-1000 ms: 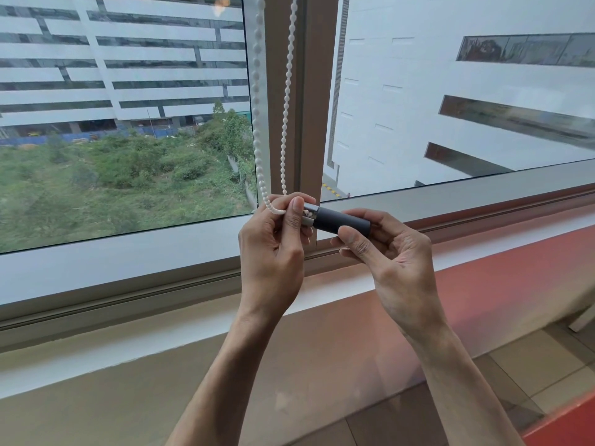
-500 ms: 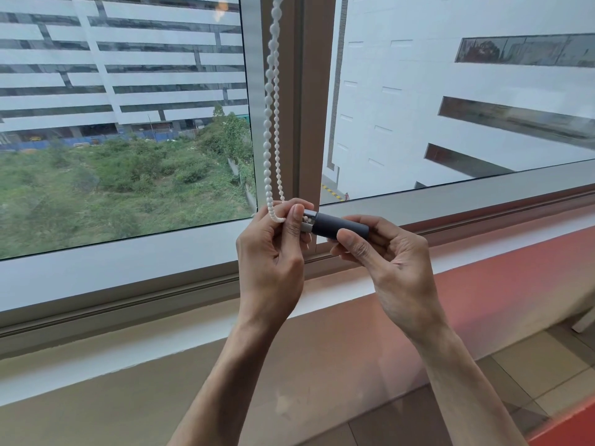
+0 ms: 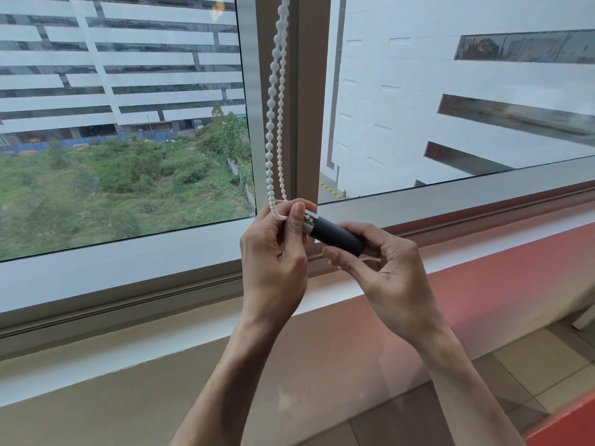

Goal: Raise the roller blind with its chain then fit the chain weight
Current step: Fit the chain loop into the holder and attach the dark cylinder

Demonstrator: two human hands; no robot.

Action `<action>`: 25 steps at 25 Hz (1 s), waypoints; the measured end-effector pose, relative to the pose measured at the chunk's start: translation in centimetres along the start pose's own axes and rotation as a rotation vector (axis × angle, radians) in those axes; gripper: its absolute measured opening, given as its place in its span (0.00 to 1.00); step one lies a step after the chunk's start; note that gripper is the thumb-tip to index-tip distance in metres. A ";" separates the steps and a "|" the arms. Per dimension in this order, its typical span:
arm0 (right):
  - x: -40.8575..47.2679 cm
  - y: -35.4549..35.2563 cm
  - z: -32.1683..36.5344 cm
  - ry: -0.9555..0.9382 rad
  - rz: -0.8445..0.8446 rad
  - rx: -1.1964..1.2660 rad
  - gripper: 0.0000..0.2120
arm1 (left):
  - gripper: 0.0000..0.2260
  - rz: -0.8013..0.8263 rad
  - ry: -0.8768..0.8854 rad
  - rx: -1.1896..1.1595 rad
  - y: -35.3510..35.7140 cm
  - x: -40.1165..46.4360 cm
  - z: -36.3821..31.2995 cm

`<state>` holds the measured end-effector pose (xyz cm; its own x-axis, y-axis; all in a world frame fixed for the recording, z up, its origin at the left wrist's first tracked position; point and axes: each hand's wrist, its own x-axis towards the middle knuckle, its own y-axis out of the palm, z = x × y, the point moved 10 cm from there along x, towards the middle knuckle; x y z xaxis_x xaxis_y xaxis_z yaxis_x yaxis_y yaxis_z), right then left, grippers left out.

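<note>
Now keep the bottom loop of the bead chain (image 3: 276, 130) pinched tight in the left hand (image 3: 273, 252), thumb and forefinger closed on the beads just where the two strands come down in front of the window mullion (image 3: 306, 91) and turn under. Hold the dark cylindrical chain weight (image 3: 336, 235) steady in the right hand (image 3: 389, 272), fingers curled round its right end, body lying nearly level and tilted down to the right, pale open end touching the left thumb. Judge the blind as already raised, since none of it shows over the glass, leaving only the fitting. Feed the loop straight into the open end rather than at a slant; a few beads seem to sit inside the mouth already, though how deep cannot be told. Keep both strands together and free of twist above the left hand, so neither bead line jams at the lip. Push the weight leftward along its own axis, with small moves, and let the left fingers give way only once the beads seat. Avoid tugging down on the chain, lest the blind shift. Work close over the window sill (image 3: 128, 262), so a dropped weight lands near.
</note>
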<state>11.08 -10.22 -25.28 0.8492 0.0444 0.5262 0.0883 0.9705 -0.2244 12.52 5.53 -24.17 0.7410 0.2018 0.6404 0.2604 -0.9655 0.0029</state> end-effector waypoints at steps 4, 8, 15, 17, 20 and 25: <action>-0.5 -0.3 2.5 -0.247 -0.065 -0.322 0.11 | 0.15 0.012 0.076 0.046 0.4 0.0 -0.5; -0.7 0.0 2.5 -0.293 -0.074 -0.400 0.13 | 0.17 0.017 0.180 0.125 0.5 0.2 -1.5; -0.5 0.2 1.2 -0.143 -0.017 -0.237 0.11 | 0.17 -0.008 0.249 0.167 0.9 -0.3 -1.5; -0.6 0.5 0.2 -0.039 0.022 -0.091 0.10 | 0.16 -0.003 0.260 0.179 1.0 -0.3 -1.6; -0.7 0.7 -0.2 0.001 0.039 -0.060 0.11 | 0.17 0.020 0.255 0.153 1.3 -0.2 -1.6; -0.6 0.4 -0.5 -0.013 0.038 -0.151 0.09 | 0.08 0.056 0.167 -0.030 1.3 -0.1 -1.1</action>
<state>10.84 -9.98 -26.09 0.8468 0.0839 0.5253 0.1345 0.9216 -0.3641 12.10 4.10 -23.35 0.6400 0.1196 0.7590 0.2011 -0.9795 -0.0152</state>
